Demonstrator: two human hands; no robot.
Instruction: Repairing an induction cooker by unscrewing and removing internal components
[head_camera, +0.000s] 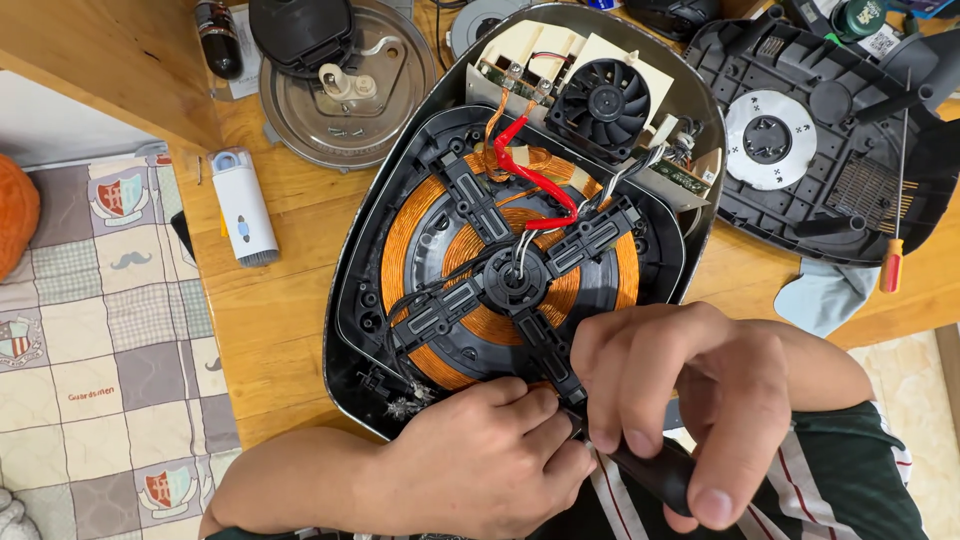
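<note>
- Lying open on the wooden desk (290, 330), an induction cooker housing (352, 300) shows its inner parts; its long axis runs from the near left edge up toward the far right.
- Both hands work at the near rim of the housing, so the coil lies directly ahead of them, away from the person.
- Left hand (480, 460): fingers curled together, fingertips pinching at the foot of the nearest black plastic spoke, just beside the tool tip.
- Right hand (690, 400): closed around the dark handle of a screwdriver (650, 475), whose shaft angles up-left toward the same spoke; this hand sits slightly nearer the coil's hub.
- Copper coil (470, 250): flat, circular, finely ribbed orange windings, crossed by a four-armed black plastic bracket (515, 275) of matte finish.
- Red sleeved wire (535, 180): glossy, looping from the coil to the circuit board beside a black cooling fan (605, 100).
- Dark grey plastic base cover (800, 190), ribbed and vented, rests to the right; a red-handled screwdriver (895, 235) lies upon it.
- Round metal plate (345, 100) and a white cylindrical brush (243, 205) lie to the left, well apart.
</note>
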